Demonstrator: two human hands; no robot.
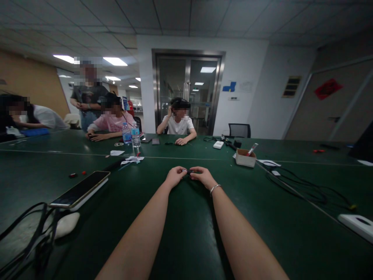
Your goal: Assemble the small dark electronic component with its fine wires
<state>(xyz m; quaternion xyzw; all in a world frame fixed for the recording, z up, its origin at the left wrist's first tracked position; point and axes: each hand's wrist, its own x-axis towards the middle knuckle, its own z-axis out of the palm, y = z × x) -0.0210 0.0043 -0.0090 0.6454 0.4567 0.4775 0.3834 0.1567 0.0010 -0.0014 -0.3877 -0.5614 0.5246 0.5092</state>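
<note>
My left hand (175, 176) and my right hand (203, 176) meet over the middle of the green table (186, 233). Between their fingertips is a small dark object (189, 172), too small to identify. Its left end, at my left fingertips, looks lighter. Fingers of both hands are closed in a pinch on it, one at each end. A silver bracelet circles my right wrist. Fingers partly cover the object.
A phone (83, 188) rests on a white box at left, beside black straps. Bottles (135, 135), paper scraps (132, 160) and a small cardboard box (245, 158) stand farther back. Black cables (314, 190) lie at right. Several people are across the table.
</note>
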